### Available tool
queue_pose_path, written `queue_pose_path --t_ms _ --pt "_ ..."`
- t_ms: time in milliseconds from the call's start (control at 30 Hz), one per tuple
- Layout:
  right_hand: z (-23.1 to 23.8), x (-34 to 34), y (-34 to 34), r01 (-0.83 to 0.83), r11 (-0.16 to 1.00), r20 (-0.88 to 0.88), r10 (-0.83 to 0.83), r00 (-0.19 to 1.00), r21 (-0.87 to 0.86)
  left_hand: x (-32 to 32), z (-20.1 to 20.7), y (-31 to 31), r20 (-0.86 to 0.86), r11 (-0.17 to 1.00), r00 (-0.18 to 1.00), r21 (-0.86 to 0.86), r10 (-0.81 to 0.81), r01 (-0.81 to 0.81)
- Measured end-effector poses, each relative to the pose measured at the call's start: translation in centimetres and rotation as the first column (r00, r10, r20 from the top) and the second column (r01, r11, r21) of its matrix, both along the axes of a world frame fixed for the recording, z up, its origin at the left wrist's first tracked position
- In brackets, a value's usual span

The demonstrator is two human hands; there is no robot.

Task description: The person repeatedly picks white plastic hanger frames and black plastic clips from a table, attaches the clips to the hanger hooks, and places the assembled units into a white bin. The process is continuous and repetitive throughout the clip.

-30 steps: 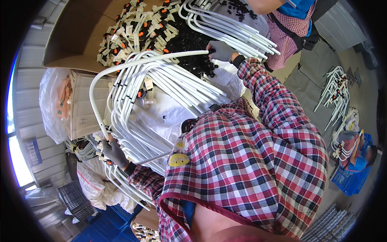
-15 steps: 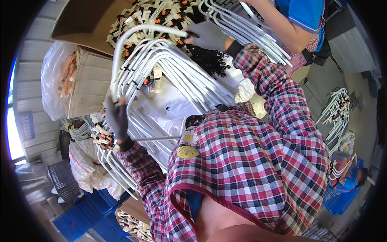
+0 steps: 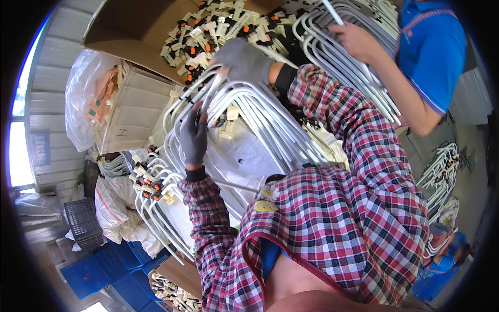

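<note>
A white bent metal tube (image 3: pixel 210 89) is held between my gloved hands, its short leg slanting down from the right one to the left one. My left hand (image 3: pixel 194 139), in a grey glove, has its thumb and fingers closed on the tube's lower part. Above and to its right, my right hand (image 3: pixel 241 61) grips the tube near the bend; motion blurs its fingers and they are partly hidden. Just below lies a row of nested white bent tubes (image 3: pixel 265 117). Small cream plastic fittings (image 3: pixel 228 23) with black and orange parts are heaped beyond my right hand.
A cardboard box (image 3: pixel 138 39) stands behind a pale crate (image 3: pixel 136 109) at the left. Fitted tubes (image 3: pixel 156 195) are beside my left forearm. A co-worker's hand (image 3: pixel 358 44) holds a tube over another stack (image 3: pixel 332 57) at the right. A dark basket (image 3: pixel 83 223) sits lower left.
The held tube has turned and come closer to the stack. My hands have drawn together, the left moving right and the right moving left. The co-worker's arm has come further into view.
</note>
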State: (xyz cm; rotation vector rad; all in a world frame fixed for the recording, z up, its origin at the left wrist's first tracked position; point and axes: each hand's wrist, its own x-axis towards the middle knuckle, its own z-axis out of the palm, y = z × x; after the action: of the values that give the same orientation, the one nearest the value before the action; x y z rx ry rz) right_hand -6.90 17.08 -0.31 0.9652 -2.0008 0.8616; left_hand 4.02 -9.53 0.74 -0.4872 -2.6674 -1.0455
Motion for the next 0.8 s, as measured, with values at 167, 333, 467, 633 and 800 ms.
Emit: queue_pose_path --t_ms 167,333,467,633,800 --pt "-1.6 -8.2 4.1 0.32 0.934 0.242 -0.352 0.904 0.161 5.1 -0.8 -6.6 0.079 0.936 0.938 0.077 0.336 -0.342" --pt "-3.5 -10.1 3.6 0.4 0.547 -0.011 -0.58 0.814 0.736 11.8 -2.6 -8.8 0.127 0.845 0.906 0.328 0.404 -0.423" --pt "-5.8 -9.9 6.0 0.416 0.385 -0.106 -0.616 0.781 0.823 13.6 -3.2 -11.1 0.109 0.811 0.895 0.385 0.433 -0.439" --pt "-10.6 -4.8 8.8 0.288 0.61 0.064 -0.488 0.871 0.738 13.2 -4.8 -14.5 0.107 0.753 0.814 0.325 0.571 -0.572" --pt "-12.9 1.1 9.5 0.227 0.714 0.297 -0.528 0.795 0.663 12.7 -5.7 -16.9 0.009 0.808 0.86 0.336 0.51 -0.483"
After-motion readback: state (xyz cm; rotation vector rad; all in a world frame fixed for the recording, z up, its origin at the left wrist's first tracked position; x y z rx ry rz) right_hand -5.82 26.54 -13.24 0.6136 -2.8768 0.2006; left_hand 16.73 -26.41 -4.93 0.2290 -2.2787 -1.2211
